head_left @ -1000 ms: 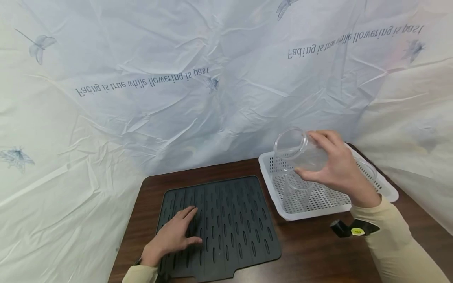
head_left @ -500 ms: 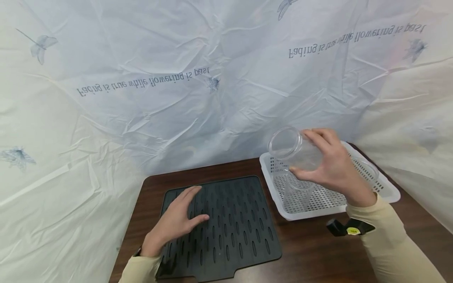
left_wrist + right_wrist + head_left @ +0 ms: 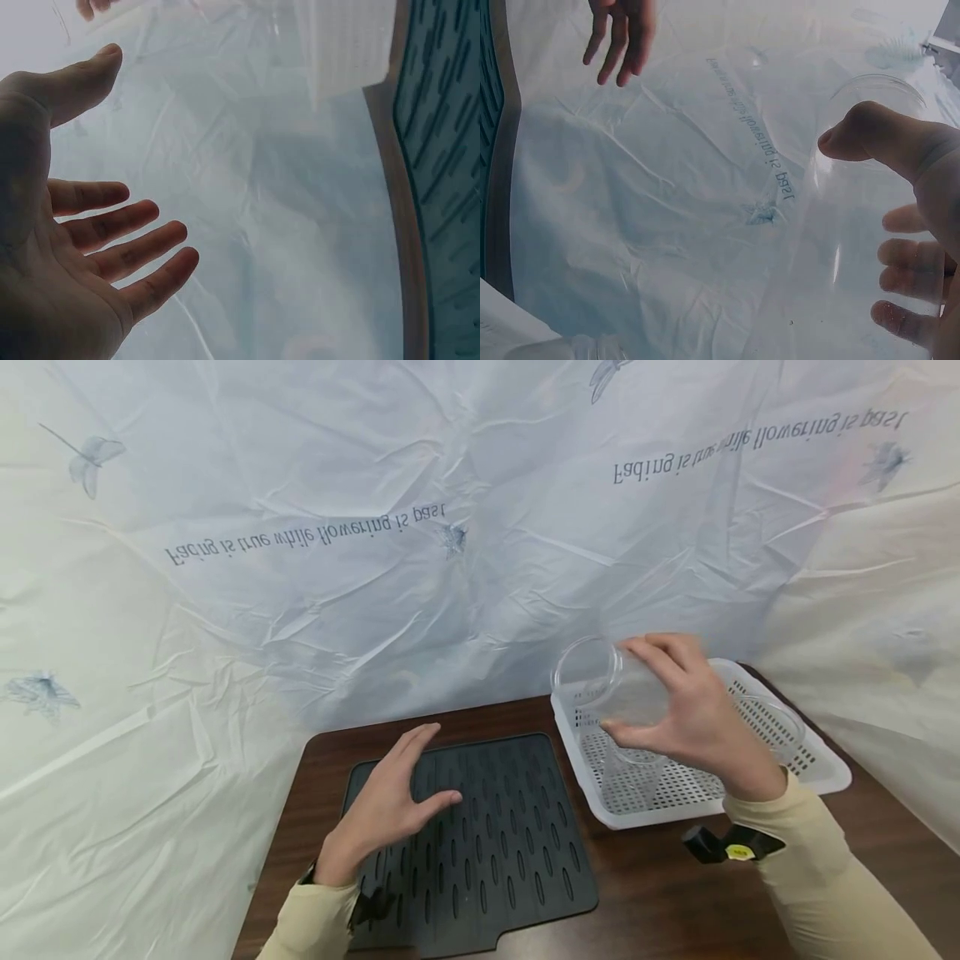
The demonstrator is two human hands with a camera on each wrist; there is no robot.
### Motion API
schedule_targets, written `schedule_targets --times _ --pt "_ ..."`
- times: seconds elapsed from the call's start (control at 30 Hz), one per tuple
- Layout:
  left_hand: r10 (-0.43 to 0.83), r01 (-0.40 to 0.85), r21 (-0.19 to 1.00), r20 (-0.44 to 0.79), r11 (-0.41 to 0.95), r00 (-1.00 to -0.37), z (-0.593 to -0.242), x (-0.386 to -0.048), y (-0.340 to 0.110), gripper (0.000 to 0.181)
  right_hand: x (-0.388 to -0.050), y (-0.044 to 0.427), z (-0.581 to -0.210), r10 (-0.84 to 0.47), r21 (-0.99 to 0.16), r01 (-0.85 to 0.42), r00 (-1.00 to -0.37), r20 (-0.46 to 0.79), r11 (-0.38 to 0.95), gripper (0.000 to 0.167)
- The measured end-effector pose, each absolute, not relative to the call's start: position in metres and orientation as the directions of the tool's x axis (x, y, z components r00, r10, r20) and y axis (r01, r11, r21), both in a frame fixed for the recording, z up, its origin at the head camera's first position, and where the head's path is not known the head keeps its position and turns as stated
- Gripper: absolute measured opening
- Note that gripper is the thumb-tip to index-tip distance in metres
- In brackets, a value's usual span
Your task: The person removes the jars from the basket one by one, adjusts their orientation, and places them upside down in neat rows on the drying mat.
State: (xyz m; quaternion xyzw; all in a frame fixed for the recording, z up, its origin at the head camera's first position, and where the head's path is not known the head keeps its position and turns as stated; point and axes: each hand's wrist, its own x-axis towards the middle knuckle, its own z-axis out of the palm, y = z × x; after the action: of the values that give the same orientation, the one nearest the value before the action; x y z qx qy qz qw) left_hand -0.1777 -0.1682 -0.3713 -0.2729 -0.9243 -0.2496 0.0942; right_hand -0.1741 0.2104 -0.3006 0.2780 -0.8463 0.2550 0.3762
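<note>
My right hand point(image 3: 693, 718) grips a clear cup point(image 3: 641, 689) around its side, above the white basket. The cup lies tilted nearly on its side, its round mouth turned left. In the right wrist view, thumb and fingers wrap the clear cup point(image 3: 817, 262), which has small drops on its wall. My left hand point(image 3: 390, 797) hovers over the dark drying mat point(image 3: 517, 835), thumb spread from straight fingers and nothing held. The left wrist view shows the left hand point(image 3: 82, 262) with its palm bare.
A white perforated basket point(image 3: 611, 820) stands at the right on the brown table point(image 3: 637, 893). Inside are another clear cup point(image 3: 630, 781) and a further clear round-rimmed piece point(image 3: 787, 727). A pale printed sheet point(image 3: 360, 610) hangs behind and along the sides.
My left hand has risen from the mat and moved up and rightward. The right hand has shifted slightly left with the cup, whose mouth came left too.
</note>
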Motion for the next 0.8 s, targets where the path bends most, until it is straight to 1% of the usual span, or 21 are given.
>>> schedule_targets --times 0.13,0.2,0.33,0.43,0.63,0.8 --pt "0.462 0.572 0.434 0.339 0.696 -0.819 -0.364 -0.180 -0.161 0.090 -0.175 0.202 -0.300 -0.298 -0.195 -0.690 -0.526 0.796 0.698 0.079" --pt "0.468 0.591 0.441 0.363 0.675 -0.805 -0.361 -0.181 -0.158 0.090 -0.175 0.198 -0.301 -0.305 -0.191 -0.699 -0.518 0.799 0.689 0.078" --pt "0.471 0.621 0.456 0.408 0.637 -0.782 -0.357 -0.183 -0.153 0.090 -0.175 0.193 -0.302 -0.322 -0.194 -0.699 -0.533 0.782 0.688 0.081" --pt "0.462 0.628 0.484 0.427 0.609 -0.777 -0.356 -0.184 -0.149 0.089 -0.176 0.190 -0.303 -0.334 -0.190 -0.697 -0.542 0.772 0.691 0.084" --pt "0.458 0.642 0.545 0.450 0.540 -0.767 -0.355 -0.188 -0.142 0.087 -0.179 0.181 -0.306 -0.365 -0.157 -0.709 -0.524 0.770 0.688 0.087" --pt "0.466 0.670 0.559 0.482 0.488 -0.742 -0.351 -0.190 -0.137 0.088 -0.179 0.171 -0.306 -0.399 -0.126 -0.717 -0.514 0.759 0.686 0.090"
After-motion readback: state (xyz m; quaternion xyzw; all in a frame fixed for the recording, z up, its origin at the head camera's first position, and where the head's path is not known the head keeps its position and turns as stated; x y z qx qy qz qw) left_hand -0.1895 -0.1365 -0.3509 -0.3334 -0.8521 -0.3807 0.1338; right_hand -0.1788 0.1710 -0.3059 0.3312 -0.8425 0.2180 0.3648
